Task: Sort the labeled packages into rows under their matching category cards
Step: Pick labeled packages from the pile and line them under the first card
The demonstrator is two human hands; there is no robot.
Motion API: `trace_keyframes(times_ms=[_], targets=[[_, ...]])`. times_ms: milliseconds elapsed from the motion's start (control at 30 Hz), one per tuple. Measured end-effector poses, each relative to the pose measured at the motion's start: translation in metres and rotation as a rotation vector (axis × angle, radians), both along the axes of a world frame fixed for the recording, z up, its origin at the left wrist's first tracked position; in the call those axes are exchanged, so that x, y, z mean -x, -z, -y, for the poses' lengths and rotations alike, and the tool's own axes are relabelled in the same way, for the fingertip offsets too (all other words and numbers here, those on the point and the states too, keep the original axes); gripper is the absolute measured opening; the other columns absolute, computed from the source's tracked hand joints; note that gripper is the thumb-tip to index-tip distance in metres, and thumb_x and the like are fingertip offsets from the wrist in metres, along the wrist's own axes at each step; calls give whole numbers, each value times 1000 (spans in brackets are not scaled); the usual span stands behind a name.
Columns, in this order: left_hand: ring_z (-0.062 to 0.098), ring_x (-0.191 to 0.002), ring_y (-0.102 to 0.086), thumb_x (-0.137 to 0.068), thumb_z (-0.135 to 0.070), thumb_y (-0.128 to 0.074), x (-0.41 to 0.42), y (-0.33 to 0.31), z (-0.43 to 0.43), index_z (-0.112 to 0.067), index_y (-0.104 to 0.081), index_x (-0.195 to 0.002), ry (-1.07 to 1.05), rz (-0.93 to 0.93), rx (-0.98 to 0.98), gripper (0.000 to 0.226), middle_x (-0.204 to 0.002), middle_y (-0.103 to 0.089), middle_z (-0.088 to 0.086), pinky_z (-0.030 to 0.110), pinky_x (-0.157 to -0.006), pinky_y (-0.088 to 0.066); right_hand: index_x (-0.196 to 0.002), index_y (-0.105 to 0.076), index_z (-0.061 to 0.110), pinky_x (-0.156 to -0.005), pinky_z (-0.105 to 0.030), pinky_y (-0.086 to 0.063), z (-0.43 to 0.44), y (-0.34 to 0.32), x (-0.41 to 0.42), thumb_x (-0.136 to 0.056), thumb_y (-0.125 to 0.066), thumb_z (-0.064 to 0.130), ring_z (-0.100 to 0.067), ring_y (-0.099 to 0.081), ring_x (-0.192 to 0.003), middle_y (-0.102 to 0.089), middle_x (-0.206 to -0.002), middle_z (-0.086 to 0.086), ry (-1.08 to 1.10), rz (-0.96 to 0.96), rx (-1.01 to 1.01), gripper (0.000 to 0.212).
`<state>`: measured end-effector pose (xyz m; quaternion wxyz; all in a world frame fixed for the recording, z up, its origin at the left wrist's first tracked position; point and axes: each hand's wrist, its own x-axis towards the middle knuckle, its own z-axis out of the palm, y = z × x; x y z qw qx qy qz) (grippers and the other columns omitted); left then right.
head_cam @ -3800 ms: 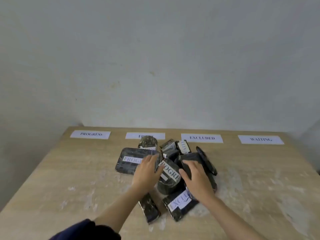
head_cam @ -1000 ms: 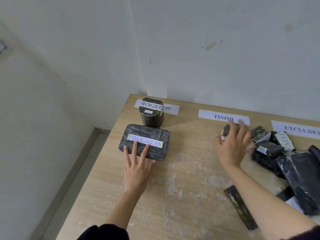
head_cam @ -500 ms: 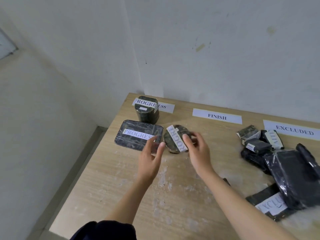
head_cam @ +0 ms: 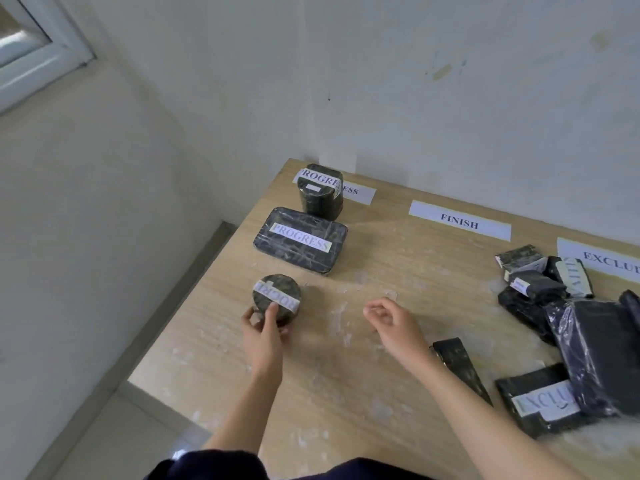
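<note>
A round dark package labelled PROGRESS rests on the table, and my left hand grips its near edge. Behind it in a line lie a flat rectangular PROGRESS package and an upright PROGRESS package, which partly covers the PROGRESS card. My right hand hovers empty over the table middle, fingers loosely curled. The FINISH card and the EXCLUDED card lie along the back edge.
A heap of dark wrapped packages sits at the right, with an EXCLUDED-labelled one at its front and a slim dark package beside my right forearm. The table's left edge drops to the floor beside the wall.
The round PROGRESS package passed from my right hand to my left and now sits at the near end of the PROGRESS line. My right hand drew back empty.
</note>
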<state>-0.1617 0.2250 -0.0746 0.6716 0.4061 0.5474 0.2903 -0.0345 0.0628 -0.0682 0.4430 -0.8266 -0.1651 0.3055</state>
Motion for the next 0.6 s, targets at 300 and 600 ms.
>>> trace_keyframes(times_ms=[300, 600], targets=[[16, -72, -55, -89, -21, -45, -18, -4, -14, -10, -65, -99, 27, -247, -112, 25, -89, -64, 8, 25, -56, -41, -95, -65, 18, -61, -16, -44, 58, -5, -1, -91, -56, 24, -9, -59, -82, -66, -88, 0, 159, 106, -13, 12], [27, -118, -44, -91, -36, -52, -11, -5, -36, -11, -46, -136, 516, -684, -757, 52, -133, -45, 11, 37, -93, -39, -101, -63, 19, -77, -39, -44, 89, -2, 8, -84, -62, 24, -21, -55, -98, -65, -100, 1, 234, 604, 182, 17]])
